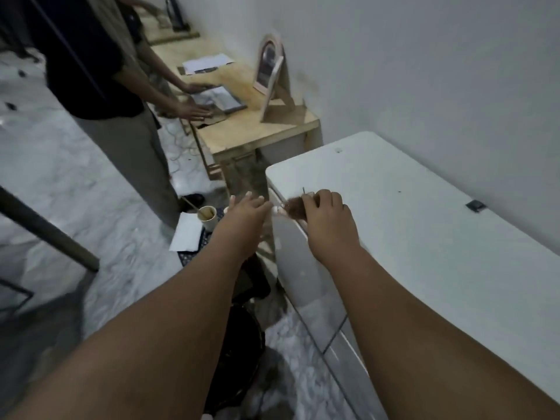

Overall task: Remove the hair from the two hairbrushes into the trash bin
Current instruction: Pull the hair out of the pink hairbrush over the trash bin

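Observation:
My right hand is shut on a hairbrush at the front left corner of the white table. Only the brush's pale end shows, under a clump of brown hair at my fingertips. My left hand reaches forward just left of it with fingers spread and holds nothing; its thumb is close to the pale end. A dark round trash bin stands on the floor below, partly hidden by my left forearm. I see no second brush.
Another person stands at the left with both hands on a tablet on a wooden desk. A standing mirror is on the desk. A cup and white paper lie on the marble floor. A dark table leg crosses the left.

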